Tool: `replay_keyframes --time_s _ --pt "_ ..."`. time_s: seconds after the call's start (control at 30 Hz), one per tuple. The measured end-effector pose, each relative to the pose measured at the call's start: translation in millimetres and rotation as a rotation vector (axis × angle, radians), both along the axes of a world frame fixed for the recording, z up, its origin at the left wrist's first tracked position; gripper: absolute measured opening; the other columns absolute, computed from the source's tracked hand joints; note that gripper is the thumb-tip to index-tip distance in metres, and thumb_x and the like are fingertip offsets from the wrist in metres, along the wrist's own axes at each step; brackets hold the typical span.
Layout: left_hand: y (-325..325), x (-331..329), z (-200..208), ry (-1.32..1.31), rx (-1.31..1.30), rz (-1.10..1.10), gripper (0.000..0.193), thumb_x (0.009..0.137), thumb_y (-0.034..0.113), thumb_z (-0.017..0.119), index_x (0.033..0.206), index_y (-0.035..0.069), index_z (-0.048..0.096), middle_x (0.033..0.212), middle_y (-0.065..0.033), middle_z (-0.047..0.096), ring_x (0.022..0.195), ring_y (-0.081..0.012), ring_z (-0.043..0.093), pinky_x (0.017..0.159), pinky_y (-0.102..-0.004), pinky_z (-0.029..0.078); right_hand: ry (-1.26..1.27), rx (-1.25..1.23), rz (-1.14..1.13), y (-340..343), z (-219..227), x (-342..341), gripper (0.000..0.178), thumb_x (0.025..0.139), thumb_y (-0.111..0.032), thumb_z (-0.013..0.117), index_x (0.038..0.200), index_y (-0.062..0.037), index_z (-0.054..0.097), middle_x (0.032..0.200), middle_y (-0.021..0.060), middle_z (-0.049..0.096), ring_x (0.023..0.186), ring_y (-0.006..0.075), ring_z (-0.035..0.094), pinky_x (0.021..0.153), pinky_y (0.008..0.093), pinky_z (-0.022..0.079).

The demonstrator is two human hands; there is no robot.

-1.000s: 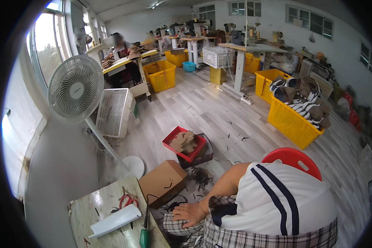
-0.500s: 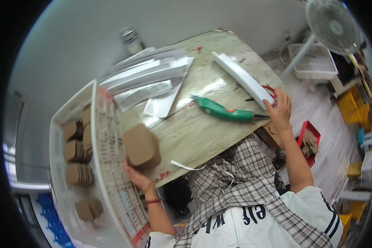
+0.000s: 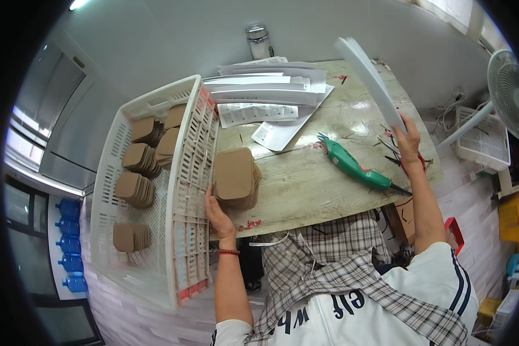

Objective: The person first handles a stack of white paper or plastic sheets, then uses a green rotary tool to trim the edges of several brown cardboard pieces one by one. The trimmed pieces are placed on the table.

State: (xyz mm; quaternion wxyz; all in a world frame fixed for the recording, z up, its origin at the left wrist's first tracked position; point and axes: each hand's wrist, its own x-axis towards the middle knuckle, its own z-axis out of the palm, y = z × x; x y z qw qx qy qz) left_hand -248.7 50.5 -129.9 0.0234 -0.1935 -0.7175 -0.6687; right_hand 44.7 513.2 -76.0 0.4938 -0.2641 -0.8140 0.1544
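Note:
My right hand (image 3: 407, 140) grips the lower end of a long white strip (image 3: 375, 83), which is raised at a slant over the right side of the table; its far end is blurred. My left hand (image 3: 219, 216) lies with fingers stretched along the lower left side of a stack of brown rounded cardboard pieces (image 3: 234, 175), between it and the crate. On the table beneath the right arm lies a green electric cutter (image 3: 354, 164) with a black cord. Red-handled scissors (image 3: 422, 162) are partly hidden by my right wrist.
A white plastic crate (image 3: 185, 173) with several brown cardboard stacks (image 3: 137, 189) stands left of the table (image 3: 294, 184). White sheets and strips (image 3: 259, 95) are piled at the back, before a bottle (image 3: 259, 42). A fan (image 3: 510, 92) stands at right.
My right hand has lifted the white strip off the table and tilted it more upright. My left hand stays beside the cardboard stack. The whole view has turned and shifted.

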Motion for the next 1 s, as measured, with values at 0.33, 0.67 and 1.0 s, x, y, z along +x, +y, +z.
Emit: replay_keyframes --time_s 0.33,0.67,1.0 --pt "6 3 5 -0.013 -0.046 0.018 0.056 0.105 0.040 0.035 0.136 -0.004 0.048 0.137 -0.0152 0.052 0.129 -0.0257 0.045 0.110 -0.0363 0.031 -0.225 0.226 0.236 11 45 -239 0.055 0.073 -0.023 0.078 0.125 -0.0183 0.060 0.115 0.0067 0.061 0.111 0.0280 0.056 0.096 0.0411 0.044" --pt "1 5 0 -0.023 0.020 0.011 0.055 0.105 0.040 0.036 0.136 -0.004 0.049 0.137 -0.0147 0.052 0.128 -0.0254 0.046 0.110 -0.0357 0.031 -0.460 0.462 0.820 -38 -3 -212 0.025 0.070 -0.015 0.078 0.090 -0.0139 0.064 0.094 0.0031 0.059 0.090 0.0234 0.058 0.074 0.0356 0.051" --pt "4 4 5 0.011 -0.057 0.001 0.055 0.105 0.040 0.036 0.137 -0.003 0.048 0.139 -0.0143 0.051 0.130 -0.0251 0.045 0.110 -0.0361 0.031 -0.647 0.239 0.300 -35 -40 -300 0.012 0.082 -0.015 0.062 0.087 -0.0052 0.065 0.097 0.0167 0.063 0.086 0.0366 0.066 0.073 0.0476 0.053"
